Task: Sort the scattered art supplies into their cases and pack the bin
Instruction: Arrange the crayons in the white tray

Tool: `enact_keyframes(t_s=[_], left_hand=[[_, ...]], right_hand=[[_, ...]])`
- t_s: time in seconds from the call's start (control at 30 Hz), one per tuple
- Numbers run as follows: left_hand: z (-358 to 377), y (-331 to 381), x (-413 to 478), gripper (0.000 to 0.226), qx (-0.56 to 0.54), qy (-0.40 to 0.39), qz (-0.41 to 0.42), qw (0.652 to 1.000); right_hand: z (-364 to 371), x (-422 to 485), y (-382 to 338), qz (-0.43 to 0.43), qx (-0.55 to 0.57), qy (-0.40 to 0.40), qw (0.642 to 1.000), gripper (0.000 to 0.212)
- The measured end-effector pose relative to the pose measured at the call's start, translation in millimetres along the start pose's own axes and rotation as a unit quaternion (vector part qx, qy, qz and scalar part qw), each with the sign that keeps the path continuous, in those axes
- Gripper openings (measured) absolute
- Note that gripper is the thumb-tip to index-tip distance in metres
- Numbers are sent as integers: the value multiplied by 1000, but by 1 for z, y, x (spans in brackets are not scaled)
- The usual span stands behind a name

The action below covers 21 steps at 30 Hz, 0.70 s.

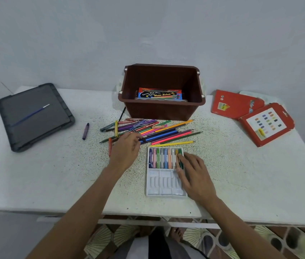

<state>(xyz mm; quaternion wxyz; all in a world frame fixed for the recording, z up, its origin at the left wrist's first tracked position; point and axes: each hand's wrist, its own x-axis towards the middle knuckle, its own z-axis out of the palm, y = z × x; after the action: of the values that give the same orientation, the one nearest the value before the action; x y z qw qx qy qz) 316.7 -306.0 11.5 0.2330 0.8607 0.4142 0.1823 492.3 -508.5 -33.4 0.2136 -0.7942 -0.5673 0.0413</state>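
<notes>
A white speckled table [241, 174] against a pale wall bears a brown plastic bin [162, 111] holding a glossy paint box [160, 94], with a grey ribbed lid [35, 116] to the bin's left and red cardboard cases [235, 104] to its right. Before the bin lie slim pencils [166, 133] and a white moulded tray [163, 186] of crayons [162, 158]. The left hand [126, 152] curls over the pencils, grip unclear; the right hand [194, 174] rests straight-fingered on the crayons.

You can read "Special High Class" and "Water Colour" on the blue-and-red box [160, 94] lying in the brown bin [162, 111] (print on the red cases [235, 105] stays illegible).
</notes>
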Motion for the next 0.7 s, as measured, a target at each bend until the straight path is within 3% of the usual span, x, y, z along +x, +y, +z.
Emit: enact_keyframes(t_s=[0.17,0.47,0.57,0.7], left_hand=[[9,-23,21,32,105,15,135,985],[11,-32,36,16,188,27,207,960],[7,-28,33,21,159,22,213,964],[0,-7,18,20,20,14,151,988]], right_hand=[[0,1,0,5,-9,-12,1000,63],[-2,-2,-2,-1,-2,-17,1000,63],[-3,-3,-2,2,8,-16,1000,61],[-4,-3,0,4,14,-23,1000,64]])
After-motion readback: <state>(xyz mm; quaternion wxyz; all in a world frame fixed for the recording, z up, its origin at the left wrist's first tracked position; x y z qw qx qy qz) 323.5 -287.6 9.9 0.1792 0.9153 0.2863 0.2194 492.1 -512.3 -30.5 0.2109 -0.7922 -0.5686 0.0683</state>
